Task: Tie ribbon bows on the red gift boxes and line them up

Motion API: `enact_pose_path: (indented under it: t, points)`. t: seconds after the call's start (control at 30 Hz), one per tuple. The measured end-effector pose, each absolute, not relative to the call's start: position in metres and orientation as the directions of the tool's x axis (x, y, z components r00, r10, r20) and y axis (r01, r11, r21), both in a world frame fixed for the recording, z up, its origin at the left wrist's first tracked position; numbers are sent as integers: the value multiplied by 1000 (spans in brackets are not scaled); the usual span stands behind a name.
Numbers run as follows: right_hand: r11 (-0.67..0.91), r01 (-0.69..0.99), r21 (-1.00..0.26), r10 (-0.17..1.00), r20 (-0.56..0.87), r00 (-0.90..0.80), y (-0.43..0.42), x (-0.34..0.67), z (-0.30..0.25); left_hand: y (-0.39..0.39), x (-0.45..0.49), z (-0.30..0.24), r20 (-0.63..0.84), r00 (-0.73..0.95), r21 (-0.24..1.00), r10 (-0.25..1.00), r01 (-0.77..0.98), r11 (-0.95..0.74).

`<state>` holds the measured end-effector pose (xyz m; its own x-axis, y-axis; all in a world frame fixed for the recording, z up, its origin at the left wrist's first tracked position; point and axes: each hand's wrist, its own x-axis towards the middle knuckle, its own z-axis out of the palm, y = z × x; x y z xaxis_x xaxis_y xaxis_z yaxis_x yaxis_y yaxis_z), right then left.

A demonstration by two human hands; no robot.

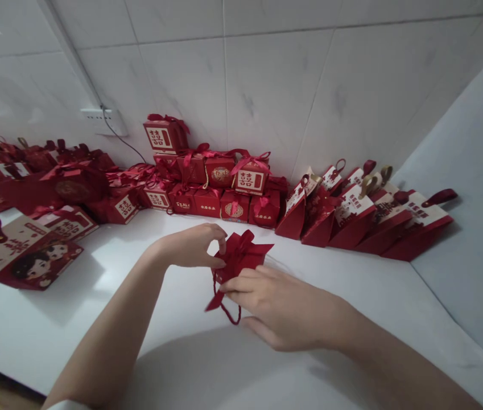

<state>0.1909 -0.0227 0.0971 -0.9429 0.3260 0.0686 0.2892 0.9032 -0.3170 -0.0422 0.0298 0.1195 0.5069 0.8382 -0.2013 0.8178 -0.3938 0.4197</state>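
Observation:
A small red gift box (231, 263) with a ribbon bow (243, 246) on top stands on the white table between my two hands. A dark red twisted cord (231, 318) hangs in a loop from its near side, beside a pointed red ribbon end (214, 302). My left hand (192, 246) is at the box's left side, thumb and curled forefinger against its edge. From the right, my right hand (277, 304) covers the near right part of the box. Its fingers press at the front edge, and its thumb sits lower down.
Stacked red gift boxes (219, 202) with bows line the wall. Several triangular red boxes (352, 213) with strap loops lean in a row at right. On the left lie a cartoon-printed box (23, 253) and more red boxes (70, 185). A power strip (103, 122) is behind.

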Motion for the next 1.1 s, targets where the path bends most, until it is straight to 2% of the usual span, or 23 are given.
enact_pose_path:
  t: [0.13,0.33,0.57,0.73,0.8,0.9,1.0,1.1]
  points:
    - [814,299,-499,338,-13,-941,-22,211,115,29,-41,119,-243,518,447,820,810,-379]
    - [706,323,-631,284,-166,-944,-16,227,121,32,-44,116,-303,485,435,820,836,-334]
    - [708,374,-599,328,-191,-925,-20,227,123,27,-38,128,-357,557,614,750,745,-260]
    - [698,423,-578,411,-160,-898,-14,231,122,30,-31,117,-371,575,592,729,751,-292]
    - [681,432,-591,429,-156,-890,-12,233,123,32,-33,114,-400,612,581,682,745,-328]
    - [668,428,-609,439,-141,-887,-11,235,127,34,-39,115,-417,699,636,580,681,-363]
    - [661,484,-574,524,-109,-845,-10,237,131,35,-41,120,-344,785,710,515,576,-405]
    - [617,546,-566,628,-63,-776,-7,238,132,36,-39,122,-208,806,743,555,499,-446]
